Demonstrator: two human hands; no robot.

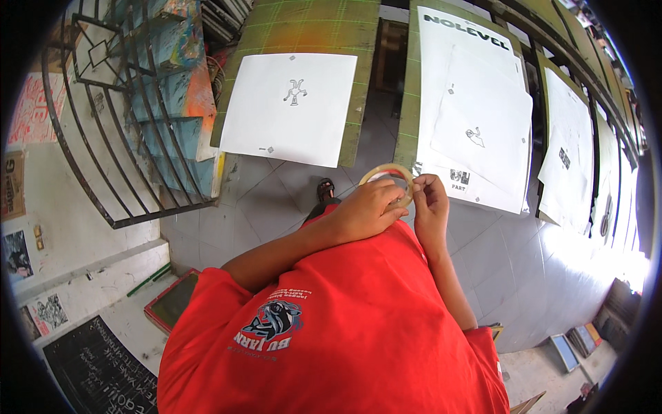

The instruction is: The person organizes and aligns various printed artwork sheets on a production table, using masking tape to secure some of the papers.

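Observation:
Close in front of my red shirt, my left hand [376,207] is wrapped round a roll of clear yellowish tape [383,169]. My right hand [431,196] pinches at the roll's right side, thumb and fingertips together; any tape end between them is too small to make out. Ahead to the left, a white paper sheet [310,131] with a small line drawing lies on a green board [276,34]. Just beyond my right hand, overlapping white sheets [476,90] with black printed marks cover a second board [407,117].
A black metal grille [124,222] stands at the left by a white wall. More paper-covered boards [569,148] line the right under a dark rail. Grey floor tiles [248,196] show between the boards. Small frames [565,352] lie on the floor at the lower right.

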